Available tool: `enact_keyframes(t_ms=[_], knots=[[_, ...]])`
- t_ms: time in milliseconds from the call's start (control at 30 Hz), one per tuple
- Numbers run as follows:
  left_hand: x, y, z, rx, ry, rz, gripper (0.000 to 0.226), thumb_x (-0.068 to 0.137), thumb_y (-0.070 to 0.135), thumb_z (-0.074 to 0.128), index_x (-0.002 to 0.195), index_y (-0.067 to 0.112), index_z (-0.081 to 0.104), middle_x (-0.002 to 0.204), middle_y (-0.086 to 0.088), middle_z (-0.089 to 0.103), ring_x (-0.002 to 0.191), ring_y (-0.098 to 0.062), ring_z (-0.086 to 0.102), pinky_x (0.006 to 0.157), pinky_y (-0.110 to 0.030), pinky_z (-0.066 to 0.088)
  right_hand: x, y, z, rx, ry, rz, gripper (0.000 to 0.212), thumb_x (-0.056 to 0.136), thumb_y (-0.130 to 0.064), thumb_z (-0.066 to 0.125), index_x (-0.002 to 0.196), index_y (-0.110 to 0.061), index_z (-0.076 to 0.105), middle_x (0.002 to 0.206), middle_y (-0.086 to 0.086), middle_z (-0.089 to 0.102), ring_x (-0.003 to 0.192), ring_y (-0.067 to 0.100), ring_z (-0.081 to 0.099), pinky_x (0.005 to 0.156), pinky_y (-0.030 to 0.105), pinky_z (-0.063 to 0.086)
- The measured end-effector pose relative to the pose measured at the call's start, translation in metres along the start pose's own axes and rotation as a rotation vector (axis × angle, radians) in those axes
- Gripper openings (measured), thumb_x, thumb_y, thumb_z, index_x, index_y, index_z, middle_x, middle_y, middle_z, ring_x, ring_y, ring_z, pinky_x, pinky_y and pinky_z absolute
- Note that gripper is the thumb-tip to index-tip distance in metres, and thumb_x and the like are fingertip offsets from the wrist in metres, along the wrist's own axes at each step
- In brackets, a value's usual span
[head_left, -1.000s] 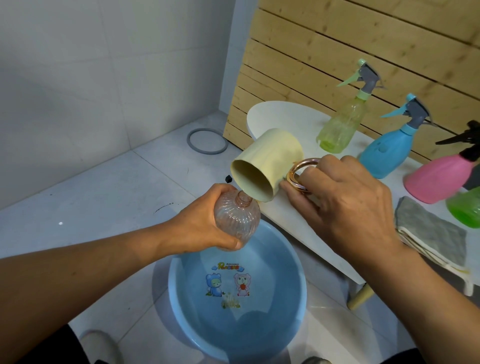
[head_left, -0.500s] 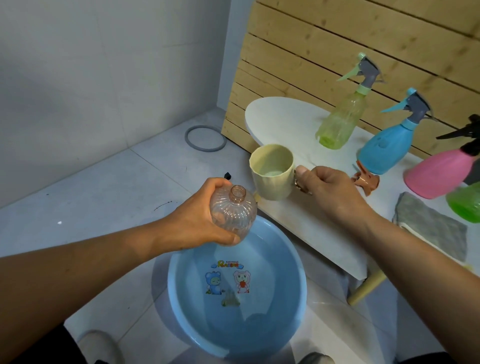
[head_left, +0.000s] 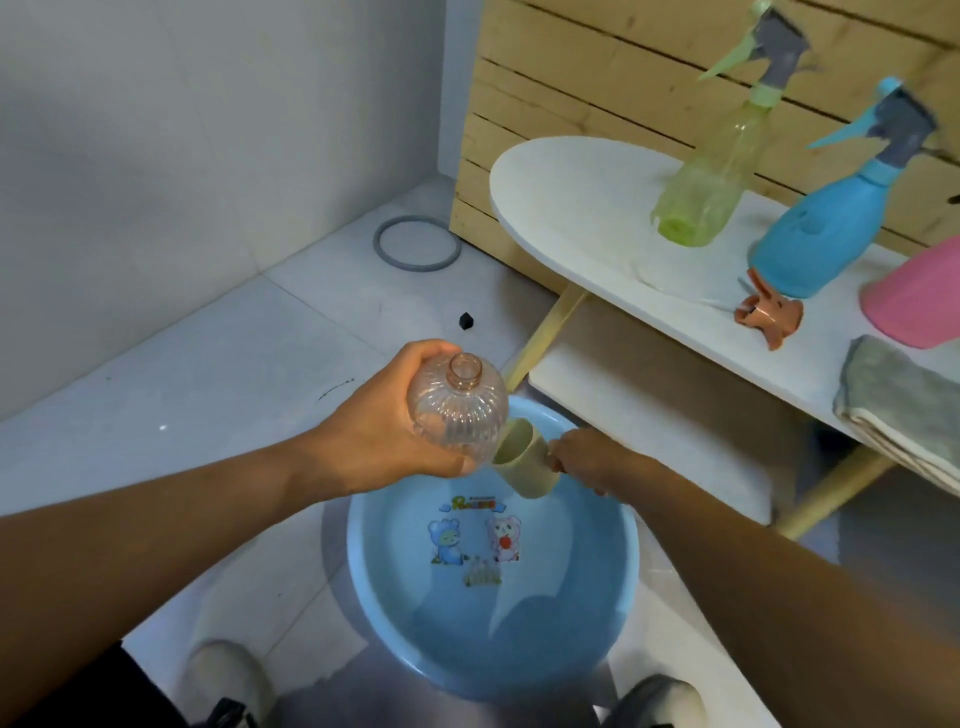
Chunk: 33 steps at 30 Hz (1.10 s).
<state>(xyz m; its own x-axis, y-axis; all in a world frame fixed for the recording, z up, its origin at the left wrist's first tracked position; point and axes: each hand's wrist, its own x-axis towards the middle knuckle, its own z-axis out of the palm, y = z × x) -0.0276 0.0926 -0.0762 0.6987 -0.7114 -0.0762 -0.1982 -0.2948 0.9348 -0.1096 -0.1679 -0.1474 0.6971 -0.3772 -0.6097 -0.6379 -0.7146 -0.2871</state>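
Note:
My left hand (head_left: 382, 421) grips a clear pinkish ribbed bottle (head_left: 457, 410) with no cap, held roughly upright above the far rim of a blue basin (head_left: 618, 587) on the floor. The basin holds water and has cartoon figures on its bottom. My right hand (head_left: 587, 460) holds a pale yellow cup (head_left: 524, 460) by its handle, low inside the basin at its far edge, tilted with its mouth toward the bottle. The bottle hides part of the cup's rim.
A white oval table (head_left: 571, 208) stands at right before a wooden slat wall, bearing a green spray bottle (head_left: 706, 192), a blue spray bottle (head_left: 826, 223), a pink bottle (head_left: 914, 296), an orange spray head (head_left: 769, 314) and a grey cloth (head_left: 904, 400). A grey ring (head_left: 415, 244) lies on the floor.
My right hand has lowered the yellow cup from beside the table edge down into the basin. The bottle in my left hand has stayed above the basin, its neck now pointing up.

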Motion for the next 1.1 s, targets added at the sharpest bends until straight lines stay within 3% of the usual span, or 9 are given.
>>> enact_keyframes(t_ms=[67,133,400,500,633,800,933,1000,1100], knots=[[0.003,-0.004,0.002,0.015,0.013,-0.016,0.102,0.056,0.015,0.102,0.137,0.040,0.045,0.123,0.018,0.062,0.110,-0.001,0.065,0.085,-0.018,0.056,0.012,0.015,0.019,-0.085,0.005,-0.027,0.035,0.107,-0.019,0.034,0.115,-0.005,0.064,0.111,0.010,0.062,0.109,0.030,0.061,0.080,0.029,0.043],[0.004,-0.006,0.003,0.016,0.029,-0.026,0.101,0.056,0.014,0.102,0.136,0.041,0.045,0.122,0.018,0.063,0.109,0.000,0.065,0.084,-0.016,0.055,0.016,0.023,0.036,-0.149,0.010,-0.024,0.040,0.108,-0.029,0.033,0.118,-0.007,0.065,0.115,0.009,0.065,0.113,0.032,0.061,0.090,0.033,0.045],[0.012,-0.005,0.005,-0.011,0.046,-0.025,0.099,0.058,0.010,0.100,0.137,0.034,0.046,0.123,0.013,0.064,0.112,-0.003,0.065,0.086,-0.016,0.055,0.017,0.025,0.072,-0.575,0.068,-0.129,0.038,0.104,-0.017,0.047,0.140,-0.029,0.050,0.133,0.004,0.062,0.121,0.029,0.061,0.097,0.038,0.050],[0.013,-0.007,0.005,-0.014,0.026,-0.031,0.099,0.058,0.010,0.100,0.138,0.034,0.046,0.123,0.014,0.064,0.113,-0.003,0.065,0.084,-0.015,0.055,0.024,0.028,0.082,-0.637,0.057,-0.131,0.049,0.097,-0.014,0.060,0.141,-0.030,0.049,0.131,0.004,0.063,0.118,0.029,0.064,0.096,0.037,0.053],[0.015,-0.008,0.006,-0.013,0.016,-0.039,0.099,0.058,0.011,0.100,0.137,0.035,0.046,0.124,0.013,0.064,0.113,-0.005,0.065,0.084,-0.017,0.056,0.029,0.030,0.091,-0.627,0.058,-0.113,0.042,0.095,-0.012,0.059,0.135,-0.025,0.056,0.131,0.004,0.063,0.118,0.030,0.063,0.095,0.037,0.053],[0.015,-0.007,0.004,-0.009,0.022,-0.037,0.100,0.058,0.011,0.100,0.138,0.035,0.045,0.124,0.013,0.063,0.112,-0.003,0.065,0.084,-0.017,0.056,0.029,0.031,0.096,-0.301,0.024,-0.059,0.029,0.103,-0.020,0.047,0.126,-0.015,0.065,0.126,0.009,0.067,0.116,0.030,0.064,0.095,0.033,0.048],[0.012,-0.007,0.000,0.022,0.027,-0.044,0.101,0.057,0.017,0.101,0.137,0.040,0.044,0.125,0.017,0.061,0.112,0.000,0.063,0.085,-0.015,0.055,0.021,0.034,0.087,0.156,-0.007,-0.014,0.034,0.105,-0.027,0.041,0.085,-0.009,0.061,0.091,0.011,0.063,0.090,0.028,0.062,0.076,0.033,0.044],[0.009,-0.006,-0.002,0.032,0.024,-0.042,0.101,0.057,0.017,0.101,0.136,0.041,0.043,0.124,0.018,0.060,0.111,0.002,0.062,0.084,-0.014,0.055,0.013,0.033,0.082,0.342,-0.014,0.021,0.036,0.102,-0.024,0.045,0.069,-0.012,0.051,0.072,0.004,0.054,0.067,0.019,0.049,0.063,0.032,0.038],[0.003,-0.006,-0.005,0.044,0.031,-0.032,0.101,0.057,0.016,0.101,0.137,0.040,0.043,0.124,0.018,0.060,0.109,0.003,0.062,0.082,-0.013,0.055,-0.002,0.029,0.076,0.546,0.019,0.038,0.033,0.094,-0.021,0.051,0.063,-0.016,0.040,0.059,0.001,0.037,0.054,0.015,0.029,0.056,0.029,0.026]])
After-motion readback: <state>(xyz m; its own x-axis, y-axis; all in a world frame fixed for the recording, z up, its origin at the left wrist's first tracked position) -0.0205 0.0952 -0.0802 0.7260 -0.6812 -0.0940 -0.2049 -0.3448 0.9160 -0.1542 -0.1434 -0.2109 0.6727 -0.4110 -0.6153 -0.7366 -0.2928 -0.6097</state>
